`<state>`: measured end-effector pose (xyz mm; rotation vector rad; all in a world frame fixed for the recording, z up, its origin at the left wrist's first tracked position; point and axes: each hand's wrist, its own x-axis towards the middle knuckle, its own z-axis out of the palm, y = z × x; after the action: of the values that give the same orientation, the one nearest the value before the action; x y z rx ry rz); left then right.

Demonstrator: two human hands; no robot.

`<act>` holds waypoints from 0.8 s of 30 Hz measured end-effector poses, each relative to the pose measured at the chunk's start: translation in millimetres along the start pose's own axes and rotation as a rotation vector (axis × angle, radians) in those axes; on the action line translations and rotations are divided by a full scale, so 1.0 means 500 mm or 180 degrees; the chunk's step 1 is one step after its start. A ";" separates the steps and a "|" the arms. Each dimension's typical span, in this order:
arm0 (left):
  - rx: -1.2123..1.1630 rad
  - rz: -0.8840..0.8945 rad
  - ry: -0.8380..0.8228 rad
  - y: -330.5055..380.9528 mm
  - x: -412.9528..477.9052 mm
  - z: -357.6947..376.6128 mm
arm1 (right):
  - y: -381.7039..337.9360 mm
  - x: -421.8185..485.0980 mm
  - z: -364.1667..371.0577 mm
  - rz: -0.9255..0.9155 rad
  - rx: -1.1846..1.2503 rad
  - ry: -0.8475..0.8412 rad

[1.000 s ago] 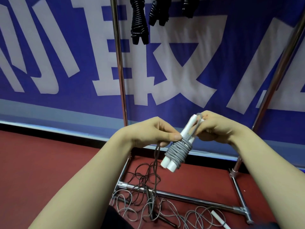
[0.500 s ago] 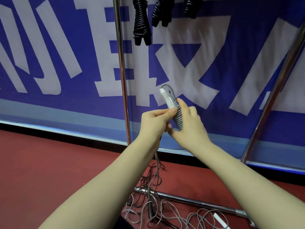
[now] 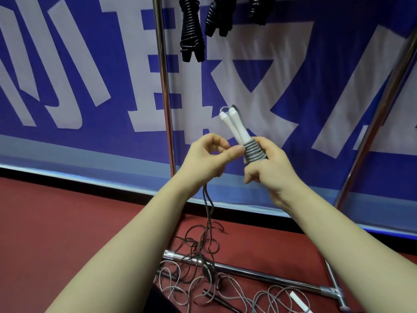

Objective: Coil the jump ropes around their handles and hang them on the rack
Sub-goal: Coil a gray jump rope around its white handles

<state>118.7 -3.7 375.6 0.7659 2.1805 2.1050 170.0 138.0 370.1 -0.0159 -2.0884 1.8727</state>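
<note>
A pair of white jump-rope handles stands upright at centre, with grey rope coiled round their lower half. My right hand grips the coiled part from the right. My left hand pinches the loose grey rope right beside the coil, and the rope hangs from it down to the floor. Three black coiled jump ropes hang at the top of the chrome rack.
A tangle of loose grey and dark ropes lies on the red floor over the rack's base bar. Another white handle lies at the bottom right. The rack's right pole slants up. A blue banner fills the back.
The handles swung from tilted, tips down, to upright and rose. My right hand shifted from the handle tops to the coiled part. My left hand stays on the rope.
</note>
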 end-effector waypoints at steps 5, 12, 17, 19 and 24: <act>0.0309 0.0292 -0.0202 0.007 0.000 -0.004 | -0.021 -0.007 -0.010 0.0473 0.0921 -0.0750; -0.0121 0.0325 -0.0857 0.022 -0.007 -0.010 | -0.014 0.000 -0.027 0.0585 0.2165 -0.1711; -0.0155 0.0332 -0.0718 0.020 -0.009 -0.010 | -0.022 -0.011 -0.030 0.0841 0.2020 -0.1399; -0.0224 0.0239 -0.0476 0.015 -0.009 -0.006 | -0.028 -0.011 -0.029 0.0915 0.1611 -0.0956; -0.0235 -0.0001 0.0329 0.007 -0.006 0.009 | -0.018 -0.001 -0.008 -0.0014 -0.0690 -0.0189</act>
<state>123.9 -0.5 377.4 0.6659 2.1363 2.2592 173.4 140.4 379.2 -0.0072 -2.3200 1.6547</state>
